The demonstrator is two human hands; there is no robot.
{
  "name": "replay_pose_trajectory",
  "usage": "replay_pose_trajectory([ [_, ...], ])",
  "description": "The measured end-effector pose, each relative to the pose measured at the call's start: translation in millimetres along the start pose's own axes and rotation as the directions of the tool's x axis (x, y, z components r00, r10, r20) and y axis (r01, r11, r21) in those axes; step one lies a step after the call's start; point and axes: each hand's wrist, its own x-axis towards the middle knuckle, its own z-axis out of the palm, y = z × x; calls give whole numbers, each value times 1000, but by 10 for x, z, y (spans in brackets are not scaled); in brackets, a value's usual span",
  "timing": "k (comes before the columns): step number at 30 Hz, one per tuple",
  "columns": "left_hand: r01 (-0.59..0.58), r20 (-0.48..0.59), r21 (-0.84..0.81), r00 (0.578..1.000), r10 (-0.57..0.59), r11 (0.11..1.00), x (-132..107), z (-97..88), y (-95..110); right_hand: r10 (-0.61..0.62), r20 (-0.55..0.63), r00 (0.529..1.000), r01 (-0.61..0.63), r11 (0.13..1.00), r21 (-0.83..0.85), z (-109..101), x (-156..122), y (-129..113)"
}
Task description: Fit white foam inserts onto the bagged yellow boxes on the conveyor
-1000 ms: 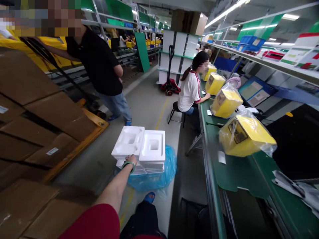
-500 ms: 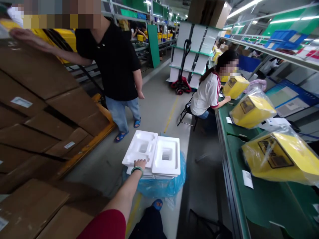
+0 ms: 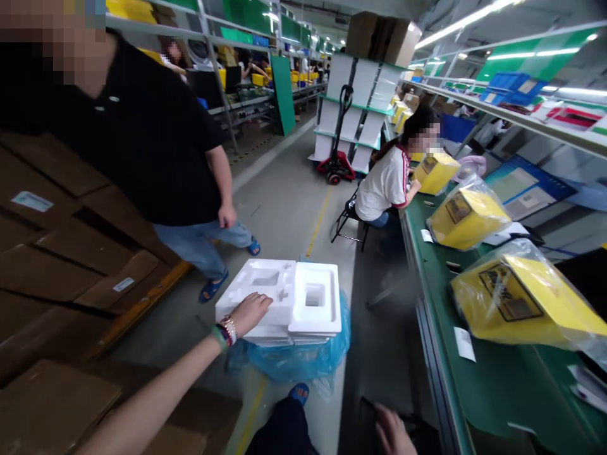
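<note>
Sitting on a blue bag [image 3: 303,357] on the floor, the foam stack [image 3: 284,332] is two trays wide. The top left tray [image 3: 265,281] lies cavities up, its long axis running away down the aisle. The left hand [image 3: 251,311] rests flat on its near corner, fingers spread. Lifting it well probably means hooking under the edge and keeping it level. The right hand [image 3: 391,430] sits low; I cannot tell its grip.

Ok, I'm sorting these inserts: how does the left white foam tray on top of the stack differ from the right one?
The left foam tray has several irregular recesses; the right foam tray has one square recess with a smaller hole. The left hand rests on the left tray; the right is untouched. Both are white, side by side on stacks.
</note>
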Motion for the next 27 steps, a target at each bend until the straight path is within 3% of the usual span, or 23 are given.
replay_pose_trajectory([
  [2, -191, -83, 16, 978, 192, 981, -82, -328, 315, -91, -109, 990, 84, 994, -68, -102, 204, -222],
  [5, -455, -148, 82, 874, 463, 887, -241, -709, 908, -285, -200, 937, 210, 921, -327, -413, 493, -727],
  [8, -700, -179, 189, 665, 725, 689, -397, -913, 1465, -419, -112, 901, 308, 800, -514, -755, 653, -1110],
  [10, -809, -182, 255, 497, 848, 529, -446, -961, 1741, -461, -26, 887, 376, 754, -538, -904, 650, -1188],
  [12, -870, -175, 297, 356, 918, 394, -409, -956, 1916, -463, 37, 886, 416, 757, -503, -965, 576, -1144],
  [14, -903, -186, 298, 264, 946, 310, -262, -903, 1981, -411, 47, 911, 384, 799, -463, -954, 461, -1036],
  [15, -908, -219, 285, 249, 943, 306, -146, -855, 1974, -362, 26, 932, 333, 825, -456, -930, 395, -972],
  [16, -905, -266, 260, 268, 926, 337, -3, -789, 1944, -296, -8, 955, 258, 847, -465, -899, 324, -907],
  [17, -892, -314, 221, 317, 895, 393, 162, -701, 1896, -214, -62, 975, 157, 859, -487, -860, 248, -839],
  [18, -865, -354, 169, 394, 848, 473, 344, -589, 1835, -118, -133, 984, 34, 858, -512, -815, 166, -769],
  [20, -745, -342, 41, 616, 710, 666, 723, -288, 1696, 74, -288, 955, -226, 811, -540, -704, -18, -619],
  [22, -522, -177, -27, 842, 510, 852, 1051, 91, 1564, 246, -391, 887, -434, 735, -521, -564, -231, -462],
  [23, -397, -46, -11, 917, 396, 918, 1172, 290, 1507, 341, -390, 855, -507, 708, -492, -488, -342, -388],
  [24, -297, 68, 23, 953, 295, 955, 1256, 481, 1456, 449, -342, 825, -564, 694, -449, -414, -451, -322],
  [27, -186, 247, 92, 956, 159, 978, 1324, 925, 1337, 689, -119, 715, -690, 667, -281, -277, -718, -200],
])
